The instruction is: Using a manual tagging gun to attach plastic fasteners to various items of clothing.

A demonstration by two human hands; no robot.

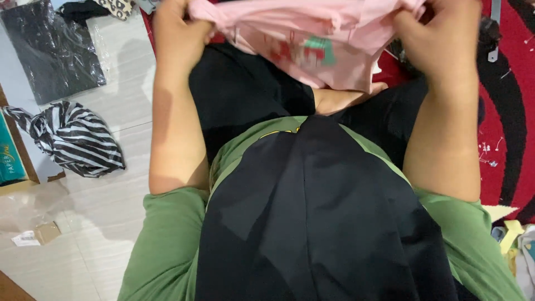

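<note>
The soft pink cloth garment with a red-and-green print [312,50] hangs bunched above the lap, held between both hands — it could slip or twist if either grip loosens. The left hand [178,39] and right hand [440,42] are raised, forearms upright, fingers curled tight into the fabric's edges.

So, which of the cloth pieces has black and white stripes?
The knotted bundle on the pale floor; the garment in both hands is pink.
</note>
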